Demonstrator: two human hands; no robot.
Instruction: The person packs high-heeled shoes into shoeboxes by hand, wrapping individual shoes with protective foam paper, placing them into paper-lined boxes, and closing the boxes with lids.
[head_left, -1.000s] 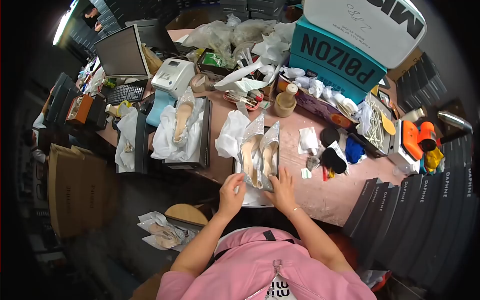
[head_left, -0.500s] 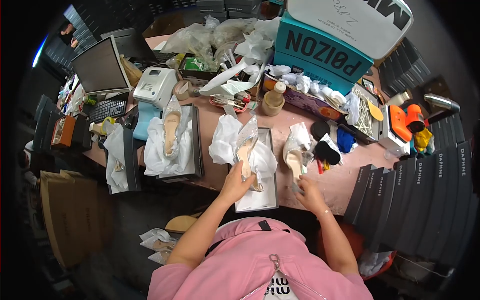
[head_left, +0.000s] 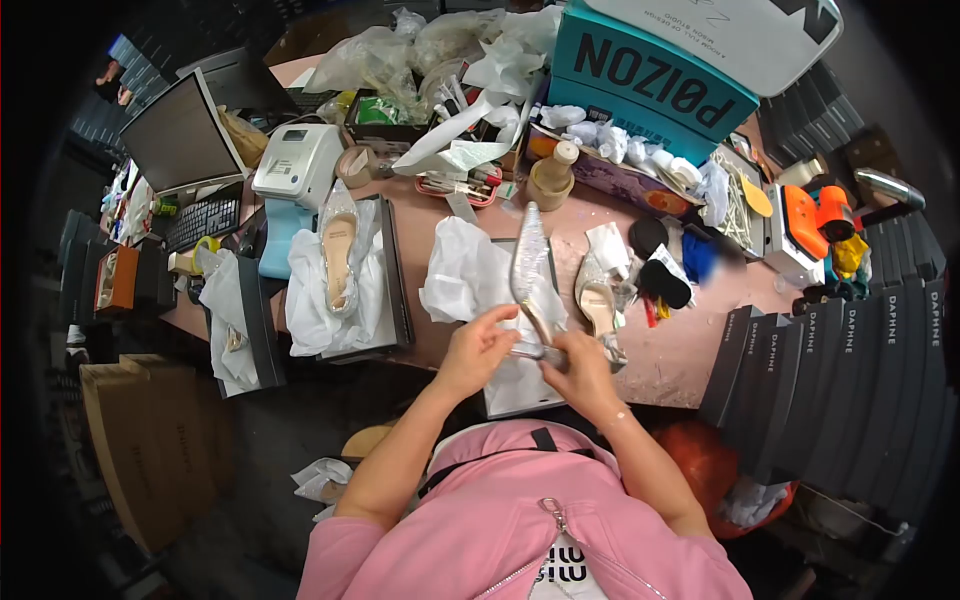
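Note:
A glittery silver pointed shoe (head_left: 530, 262) is tilted on its side above an open shoe box (head_left: 497, 408) lined with white tissue. My right hand (head_left: 583, 378) is closed round its heel end. At the strap side, my left hand (head_left: 480, 352) has curled fingers touching the shoe; its exact grip is partly hidden. The matching glittery shoe (head_left: 598, 300) lies on the pink table to the right, with white paper in its toe. Another sparkly shoe (head_left: 340, 250) rests on tissue in a second box (head_left: 393, 270) at the left.
A beige bottle in a cup (head_left: 550, 178) stands behind the box. Black pads (head_left: 665, 285) and a blue cloth (head_left: 700, 258) lie at the right. Stacked dark shoe boxes (head_left: 830, 380) border the right side. A label printer (head_left: 298, 165) and monitor (head_left: 183, 130) are at back left.
The shoe in my left hand has been lifted and turned on its side. My right hand has left the other shoe on the table and come across to grip this one's heel.

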